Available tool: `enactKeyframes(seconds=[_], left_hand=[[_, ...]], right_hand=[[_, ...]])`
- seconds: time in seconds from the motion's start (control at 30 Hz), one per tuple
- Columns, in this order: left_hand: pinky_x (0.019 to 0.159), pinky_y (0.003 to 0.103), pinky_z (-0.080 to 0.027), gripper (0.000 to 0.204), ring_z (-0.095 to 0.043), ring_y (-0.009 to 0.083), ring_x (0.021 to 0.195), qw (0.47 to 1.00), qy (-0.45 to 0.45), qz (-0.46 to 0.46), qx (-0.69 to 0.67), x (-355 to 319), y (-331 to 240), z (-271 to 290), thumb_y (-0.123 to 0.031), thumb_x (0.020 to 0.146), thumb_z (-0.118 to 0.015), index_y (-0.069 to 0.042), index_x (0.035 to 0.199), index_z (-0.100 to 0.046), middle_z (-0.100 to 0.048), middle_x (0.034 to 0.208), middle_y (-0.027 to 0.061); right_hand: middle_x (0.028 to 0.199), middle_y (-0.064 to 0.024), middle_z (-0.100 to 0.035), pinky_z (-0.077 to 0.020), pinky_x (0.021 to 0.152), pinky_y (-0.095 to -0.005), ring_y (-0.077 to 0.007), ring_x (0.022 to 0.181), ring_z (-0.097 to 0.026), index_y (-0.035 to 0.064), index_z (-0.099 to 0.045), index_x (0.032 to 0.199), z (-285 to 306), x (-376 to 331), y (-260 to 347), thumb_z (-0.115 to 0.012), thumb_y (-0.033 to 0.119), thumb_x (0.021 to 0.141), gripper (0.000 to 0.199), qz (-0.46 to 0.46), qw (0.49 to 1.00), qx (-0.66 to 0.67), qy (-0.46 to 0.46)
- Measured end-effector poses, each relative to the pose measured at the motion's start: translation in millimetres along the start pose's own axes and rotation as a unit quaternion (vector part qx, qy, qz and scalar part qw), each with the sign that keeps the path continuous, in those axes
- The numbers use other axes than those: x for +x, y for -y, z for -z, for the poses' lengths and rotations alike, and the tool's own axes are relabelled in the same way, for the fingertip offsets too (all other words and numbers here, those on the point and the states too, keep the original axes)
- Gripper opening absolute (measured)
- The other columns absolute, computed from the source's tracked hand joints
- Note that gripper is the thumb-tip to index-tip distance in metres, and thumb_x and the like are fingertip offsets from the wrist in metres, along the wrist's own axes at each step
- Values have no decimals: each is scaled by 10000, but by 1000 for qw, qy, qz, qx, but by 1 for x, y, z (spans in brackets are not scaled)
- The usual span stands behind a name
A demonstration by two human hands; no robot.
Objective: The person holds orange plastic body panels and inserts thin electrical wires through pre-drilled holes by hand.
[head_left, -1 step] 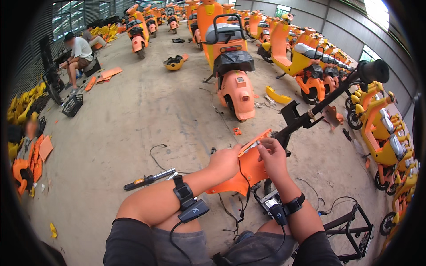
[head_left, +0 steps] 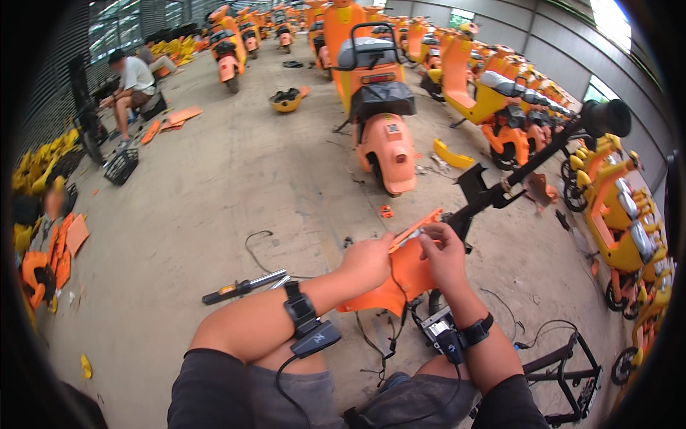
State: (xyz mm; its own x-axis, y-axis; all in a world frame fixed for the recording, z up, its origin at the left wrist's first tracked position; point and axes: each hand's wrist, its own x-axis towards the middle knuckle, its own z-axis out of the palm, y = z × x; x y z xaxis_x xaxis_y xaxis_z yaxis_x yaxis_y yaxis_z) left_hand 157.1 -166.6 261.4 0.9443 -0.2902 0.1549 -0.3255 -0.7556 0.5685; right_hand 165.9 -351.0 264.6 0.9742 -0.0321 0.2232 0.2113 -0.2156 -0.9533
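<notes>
An orange plastic scooter panel (head_left: 389, 294) stands tilted in front of me, its raised upper edge slanting up to the right. My left hand (head_left: 368, 263) is closed on that edge at its left end. At the same edge, farther right, my right hand (head_left: 446, 257) pinches with thumb and fingers bent; what lies between them is too small to name. Between the hands a thin whitish piece (head_left: 415, 234) shows along the edge. A black cable (head_left: 391, 344) hangs below the panel. Just behind it rises a black metal scooter frame with a tube (head_left: 493, 194).
A shock absorber-like rod (head_left: 244, 287) lies on the floor to the left. Another black frame (head_left: 564, 375) lies at lower right. An orange scooter (head_left: 386, 146) stands ahead, with rows of scooters (head_left: 614, 229) on the right. Far left, a seated person (head_left: 136, 82) is near a black basket (head_left: 121, 166).
The whole view has shifted slightly, the surroundings sitting a little farther right. Both hands remain at the panel's upper edge, with the right fingers very slightly moved.
</notes>
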Motion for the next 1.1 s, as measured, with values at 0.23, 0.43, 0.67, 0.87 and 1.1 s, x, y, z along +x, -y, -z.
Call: enactKeyframes(seconds=[0.23,0.43,0.67,0.87,1.1], left_hand=[[672,527,-508,423,-644,420,784,1000,4,-9,3,0,-4,-4,-60,773,-561,-95,1191,-505,-663,831,208],[686,496,-523,339,-657,389,820,1000,22,1,18,-6,-9,5,-49,787,-567,-37,1120,-506,-666,843,189],[636,507,-520,408,-656,398,737,999,6,-28,32,-3,-4,-9,-53,783,-547,-60,1187,-494,-661,777,195],[610,505,-514,399,-650,402,717,998,-15,-48,42,-7,-8,-7,-32,773,-546,-25,1168,-489,-646,737,201],[621,505,-510,430,-642,408,713,998,-11,-54,30,-9,-12,-7,-22,746,-560,-6,1170,-486,-642,740,206]], right_hand=[[894,-53,-661,-484,558,-232,-96,631,-582,-9,-644,1045,5,3,-8,-671,92,881,195,1,999,-34,-25],[723,-36,-614,-394,475,-201,-71,580,-542,-32,-645,1010,-1,-1,4,-704,156,874,239,-75,996,32,-30],[706,7,-569,-306,393,-183,-33,522,-460,11,-626,985,4,-3,15,-719,174,873,218,-223,962,154,-42],[766,23,-581,-292,399,-159,-23,538,-446,50,-597,946,9,-2,15,-709,175,885,179,-274,930,246,-12],[762,48,-535,-276,397,-145,-21,550,-429,86,-598,962,12,-3,17,-678,209,910,156,-278,935,220,-18]])
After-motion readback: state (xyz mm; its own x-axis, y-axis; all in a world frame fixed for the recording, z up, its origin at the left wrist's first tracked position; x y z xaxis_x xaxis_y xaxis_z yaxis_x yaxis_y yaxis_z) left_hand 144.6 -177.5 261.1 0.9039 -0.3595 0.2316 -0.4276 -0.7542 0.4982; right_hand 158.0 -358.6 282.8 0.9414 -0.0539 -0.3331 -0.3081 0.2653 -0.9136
